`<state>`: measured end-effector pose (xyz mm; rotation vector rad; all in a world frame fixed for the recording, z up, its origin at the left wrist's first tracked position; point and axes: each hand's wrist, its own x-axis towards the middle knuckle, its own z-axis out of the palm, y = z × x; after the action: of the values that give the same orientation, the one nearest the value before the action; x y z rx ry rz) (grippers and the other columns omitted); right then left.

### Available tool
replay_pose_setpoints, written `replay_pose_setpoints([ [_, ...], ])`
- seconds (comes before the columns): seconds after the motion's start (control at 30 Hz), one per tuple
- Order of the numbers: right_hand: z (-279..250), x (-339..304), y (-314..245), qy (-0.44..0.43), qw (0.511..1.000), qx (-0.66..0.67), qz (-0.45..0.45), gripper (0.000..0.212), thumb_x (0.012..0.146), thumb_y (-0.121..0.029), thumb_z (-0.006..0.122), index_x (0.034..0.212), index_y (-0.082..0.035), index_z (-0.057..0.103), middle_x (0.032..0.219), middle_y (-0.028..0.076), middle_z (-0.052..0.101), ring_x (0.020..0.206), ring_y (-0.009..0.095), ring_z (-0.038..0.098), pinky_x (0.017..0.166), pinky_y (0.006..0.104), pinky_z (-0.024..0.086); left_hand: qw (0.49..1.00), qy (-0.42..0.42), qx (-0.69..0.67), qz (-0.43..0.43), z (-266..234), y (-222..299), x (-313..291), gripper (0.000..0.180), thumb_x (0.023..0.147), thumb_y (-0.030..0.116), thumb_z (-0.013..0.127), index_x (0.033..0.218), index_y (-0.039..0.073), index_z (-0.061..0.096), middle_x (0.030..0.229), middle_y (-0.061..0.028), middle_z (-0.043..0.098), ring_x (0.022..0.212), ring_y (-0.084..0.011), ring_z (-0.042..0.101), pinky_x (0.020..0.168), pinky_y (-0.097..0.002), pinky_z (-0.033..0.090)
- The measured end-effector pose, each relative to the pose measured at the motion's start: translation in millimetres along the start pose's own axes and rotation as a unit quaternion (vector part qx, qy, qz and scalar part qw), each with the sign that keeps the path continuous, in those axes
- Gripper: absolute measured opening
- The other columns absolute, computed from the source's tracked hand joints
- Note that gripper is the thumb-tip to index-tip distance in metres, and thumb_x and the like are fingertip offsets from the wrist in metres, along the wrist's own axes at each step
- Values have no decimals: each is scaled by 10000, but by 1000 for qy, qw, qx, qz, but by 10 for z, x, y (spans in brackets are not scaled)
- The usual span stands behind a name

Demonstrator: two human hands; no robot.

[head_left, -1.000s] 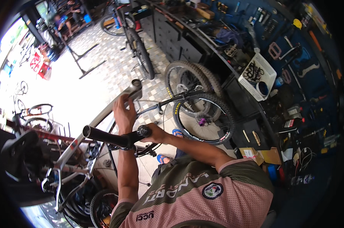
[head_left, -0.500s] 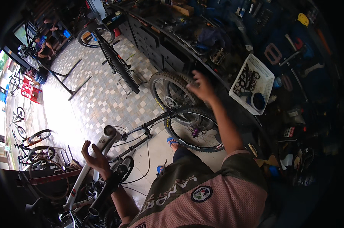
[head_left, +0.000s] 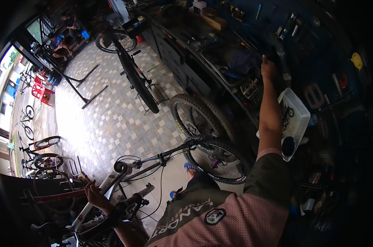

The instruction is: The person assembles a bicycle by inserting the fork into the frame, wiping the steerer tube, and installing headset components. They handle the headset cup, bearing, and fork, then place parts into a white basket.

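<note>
My right arm stretches over the dark workbench (head_left: 203, 51). My right hand (head_left: 269, 69) is beyond the white basket (head_left: 298, 105), near the wall tools; one finger or the thumb points up, and the other fingers are hidden. Several dark ring-shaped parts and a round blue-rimmed container (head_left: 288, 145) lie in the basket. On the left, my left hand (head_left: 98, 197) is held beside the silver-white bicycle frame (head_left: 108, 187), fingers bent and partly apart, with nothing plainly in them. I cannot tell whether it touches the frame.
Bicycle wheels (head_left: 194, 117) lean against the bench by my feet. A bicycle (head_left: 133, 74) stands on the tiled floor ahead, near a black metal stand (head_left: 87, 88). Several bikes, a red chair (head_left: 42, 92) and two seated people are farther left. Tools hang on the right wall.
My right hand has moved from above the wheels, fingers spread, forward and right over the bench. My left hand has lowered slightly beside the frame. The view has shifted.
</note>
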<state>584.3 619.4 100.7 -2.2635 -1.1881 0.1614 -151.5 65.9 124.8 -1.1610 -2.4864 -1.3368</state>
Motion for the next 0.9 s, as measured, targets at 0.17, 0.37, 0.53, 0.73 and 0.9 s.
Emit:
replay_pose_setpoints([
  [0.17,-143,514,104,165,961,-185,-121,406,1009,-348,658,1398,-239,698,1225,191,763,1197,438,698,1036,506,556,993,37,-105,40,115,244,-76,502,1145,368,497,859,-31,603,1019,-161,688,874,-238,675,809,-359,546],
  [0.37,172,765,83,103,926,-327,-158,369,1044,-342,601,1348,-195,749,1447,205,643,1365,381,600,1134,497,492,997,10,-78,7,-131,407,-352,469,1142,322,513,894,-41,678,917,-120,694,864,-195,669,814,-329,527],
  [0.53,-164,1376,740,150,950,-251,-110,435,1022,-456,637,1276,-126,765,1267,197,756,1167,405,727,974,511,597,991,5,-130,17,63,577,-206,365,1124,193,530,889,-31,697,841,-109,728,814,-180,692,794,-327,534],
  [0.73,-1165,1638,-182,355,836,35,-417,430,1085,-366,588,1357,-45,681,1247,214,756,1154,385,735,998,479,574,912,-17,-410,-21,181,238,-304,504,1158,395,517,978,-49,677,948,-152,719,853,-232,731,807,-362,595],
  [0.9,-1504,422,-1342,220,879,-193,-376,366,1080,-310,623,1373,-105,701,1290,181,744,1211,369,705,1019,463,552,784,-124,-601,-88,219,37,-394,636,1131,587,429,1099,-5,659,994,-189,714,898,-337,747,830,-455,609],
])
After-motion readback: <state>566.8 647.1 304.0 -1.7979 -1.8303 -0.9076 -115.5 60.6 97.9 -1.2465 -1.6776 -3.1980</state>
